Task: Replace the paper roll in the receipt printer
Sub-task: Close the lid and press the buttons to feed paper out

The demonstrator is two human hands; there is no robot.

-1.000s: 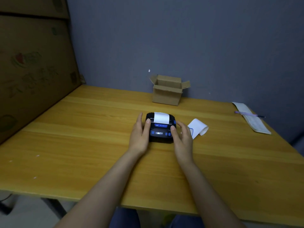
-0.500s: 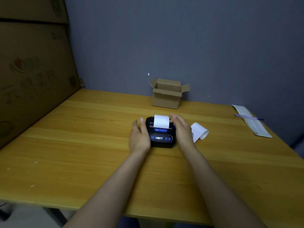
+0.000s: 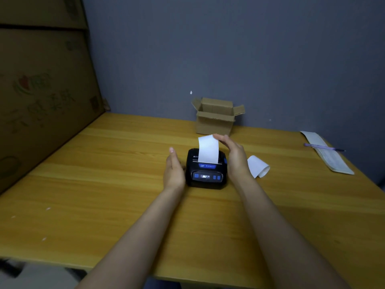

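A small black receipt printer (image 3: pixel 206 174) with blue buttons and a lit display sits mid-table. A white paper strip (image 3: pixel 208 148) rises from its top slot. My right hand (image 3: pixel 234 157) is beside the printer's right side, its fingertips pinching the strip's top right corner. My left hand (image 3: pixel 174 170) rests flat against the printer's left side, fingers straight. A loose curled piece of white paper (image 3: pixel 258 166) lies on the table just right of my right hand.
An open small cardboard box (image 3: pixel 215 117) stands behind the printer near the grey wall. A printed sheet (image 3: pixel 327 155) with a purple pen (image 3: pixel 323 147) lies at the right edge. Large cardboard panels (image 3: pixel 41 90) line the left side of the wooden table (image 3: pixel 104 174).
My right hand moved from the printer's front to its top and drew the paper strip upward, so more paper shows. My left hand stayed at the printer's left side.
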